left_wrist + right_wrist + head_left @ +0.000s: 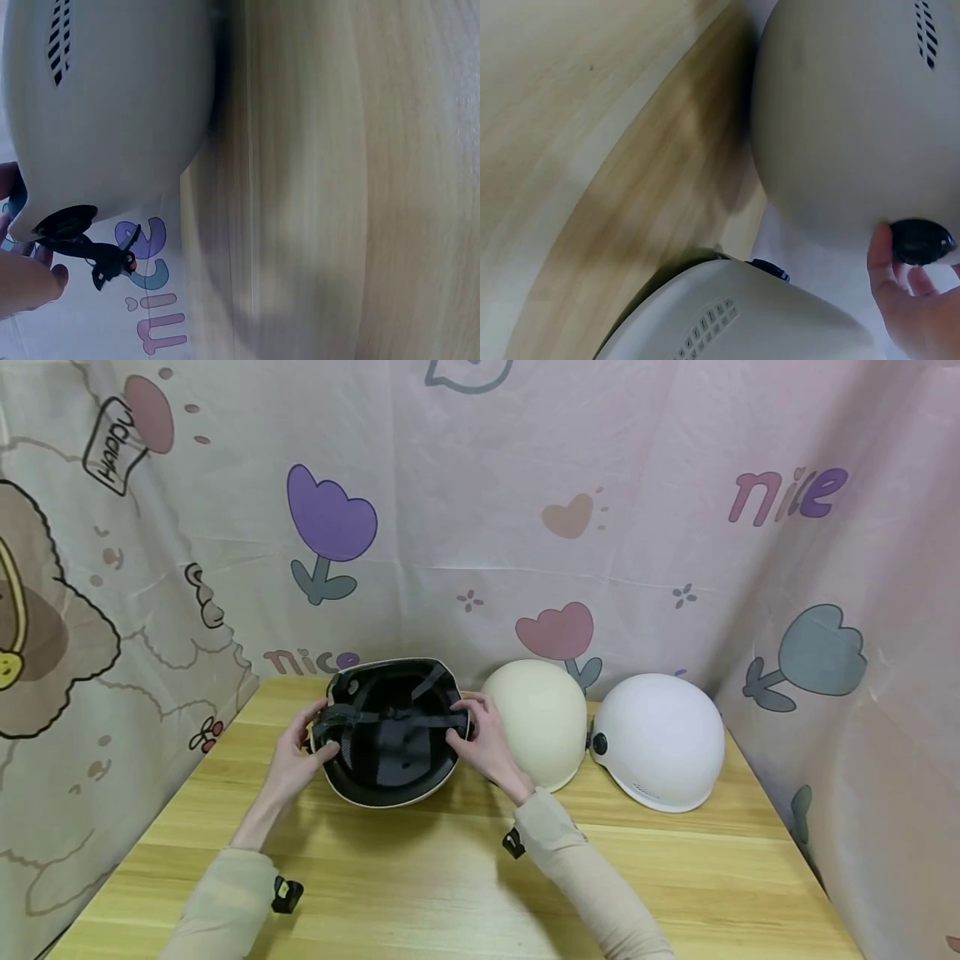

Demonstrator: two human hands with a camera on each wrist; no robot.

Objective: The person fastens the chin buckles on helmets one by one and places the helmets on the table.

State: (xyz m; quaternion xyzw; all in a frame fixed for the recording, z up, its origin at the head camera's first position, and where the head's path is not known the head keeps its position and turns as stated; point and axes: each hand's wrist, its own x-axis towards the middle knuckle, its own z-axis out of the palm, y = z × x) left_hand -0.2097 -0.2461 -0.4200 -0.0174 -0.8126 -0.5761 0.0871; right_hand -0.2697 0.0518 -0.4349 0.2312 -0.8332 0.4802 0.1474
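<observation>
A helmet [393,752] is turned over, its black padded inside and dark straps facing up in the head view. My left hand [300,750] grips its left rim, thumb on the inner edge. On the opposite rim, my right hand [483,739] holds on with the thumb inside and fingers outside. From the left wrist, the pale shell [112,97] shows vent slots, a black side knob [66,223] and a dangling strap buckle [112,261]. In the right wrist view, my fingers touch a black round knob [921,241] on that shell.
A cream helmet [536,718] stands dome up just right of my right hand. Beside it, a white helmet [663,743] sits near the table's right edge. The wooden table [405,885] reaches back to a printed curtain [465,510], which also hangs along both sides.
</observation>
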